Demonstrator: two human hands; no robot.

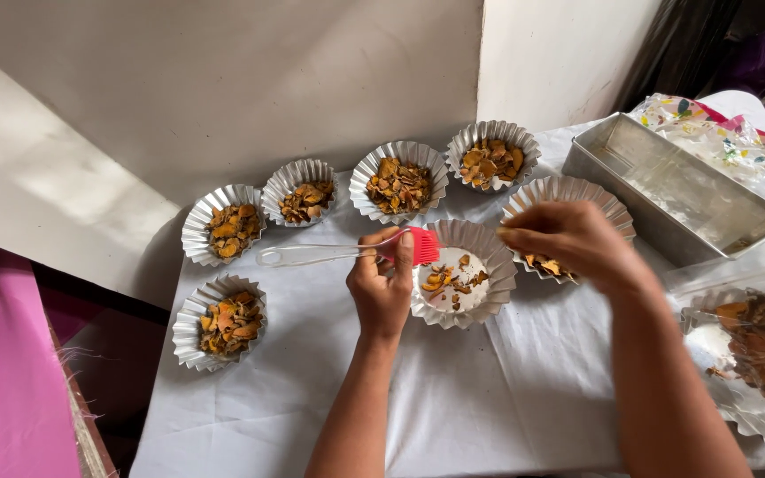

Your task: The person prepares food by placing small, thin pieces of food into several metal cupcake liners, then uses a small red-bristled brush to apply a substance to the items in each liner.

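We see the desk (pixel 453 416) under its white cloth, and beyond our grips a long metal loaf tin (pixel 679 190) sits off to the right, well apart. Around the grips stands a ring of fluted foil cups, most filled with orange-brown chips. Our left hand (pixel 382 288) is clenched round a clear-handled pastry brush (pixel 338 252). The brush's long axis runs crosswise: the handle points out to the left of the grip, and the red bristles (pixel 424 245) lie just right of it, over the near rim of the centre foil cup (pixel 462 274). That cup sits between both hands, touching distance from the left. Our right hand (pixel 573 243) hovers over the next cup (pixel 568 204), fingers pinched together; whether they hold a chip, we cannot tell.
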